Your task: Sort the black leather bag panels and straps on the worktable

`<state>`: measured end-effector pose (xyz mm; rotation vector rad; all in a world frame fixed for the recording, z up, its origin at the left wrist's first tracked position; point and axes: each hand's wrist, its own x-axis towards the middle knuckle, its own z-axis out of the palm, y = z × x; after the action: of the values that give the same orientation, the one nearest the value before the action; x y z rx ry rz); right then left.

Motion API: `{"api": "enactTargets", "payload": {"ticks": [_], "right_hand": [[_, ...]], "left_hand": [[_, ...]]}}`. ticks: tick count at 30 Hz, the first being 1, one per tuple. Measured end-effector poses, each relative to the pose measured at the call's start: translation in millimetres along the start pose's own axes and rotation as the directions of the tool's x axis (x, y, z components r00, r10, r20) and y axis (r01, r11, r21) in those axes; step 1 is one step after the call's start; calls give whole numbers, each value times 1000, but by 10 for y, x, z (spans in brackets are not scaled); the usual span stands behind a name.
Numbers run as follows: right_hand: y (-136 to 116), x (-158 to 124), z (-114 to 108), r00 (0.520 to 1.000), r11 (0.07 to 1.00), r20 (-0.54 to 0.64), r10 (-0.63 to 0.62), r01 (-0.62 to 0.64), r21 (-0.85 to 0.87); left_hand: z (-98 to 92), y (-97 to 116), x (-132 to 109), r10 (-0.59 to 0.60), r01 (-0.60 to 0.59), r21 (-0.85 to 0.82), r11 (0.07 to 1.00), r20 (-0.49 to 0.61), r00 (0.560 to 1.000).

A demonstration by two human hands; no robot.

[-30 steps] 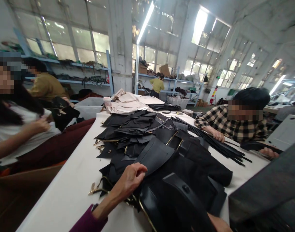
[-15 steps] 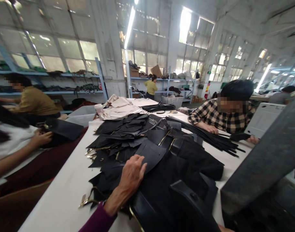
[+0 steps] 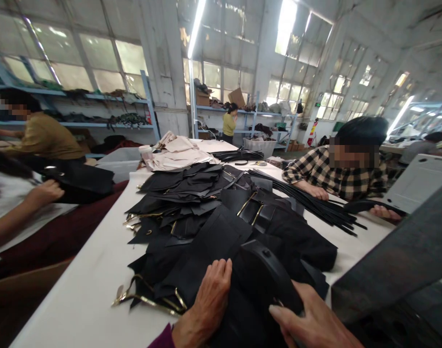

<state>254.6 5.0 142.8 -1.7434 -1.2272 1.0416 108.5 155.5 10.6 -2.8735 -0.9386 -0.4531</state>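
My left hand (image 3: 211, 292) lies back up on a pile of black fabric panels (image 3: 221, 232), fingers stretched out and close together, thumb hidden. Beside it, my right hand (image 3: 311, 314) grips the lower end of a black curved strap-like piece (image 3: 267, 266), thumb on the near side. A small dark stud shows near that piece's far end, which is raised over the black fabric. Gold zippers (image 3: 148, 302) with metal pulls stick out of the pile, left of my left hand.
Pale fabric pieces (image 3: 180, 154) lie behind the black pile on the white table (image 3: 72, 290). Black strips (image 3: 307, 203) run along the right, by a co-worker in a checked shirt (image 3: 315, 164). A grey metal post (image 3: 394, 251) stands close at right. Another person sits at left.
My left hand has slid down toward me over the panels. My right hand has come into view at the lower right with the curved piece, which has shifted up and left.
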Motion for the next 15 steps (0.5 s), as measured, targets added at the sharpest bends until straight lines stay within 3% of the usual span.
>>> {"api": "enactTargets", "payload": {"ticks": [8, 12, 15], "right_hand": [[-37, 657, 196, 999, 997, 26, 36, -37, 61], [-57, 687, 87, 995, 998, -76, 57, -55, 24], [-137, 580, -61, 988, 998, -148, 45, -51, -38]], "left_hand": [[260, -22, -98, 32, -32, 1, 999, -191, 981], [467, 10, -76, 4, 12, 46, 999, -315, 949], [495, -41, -14, 24, -1, 61, 998, -377, 926]]}}
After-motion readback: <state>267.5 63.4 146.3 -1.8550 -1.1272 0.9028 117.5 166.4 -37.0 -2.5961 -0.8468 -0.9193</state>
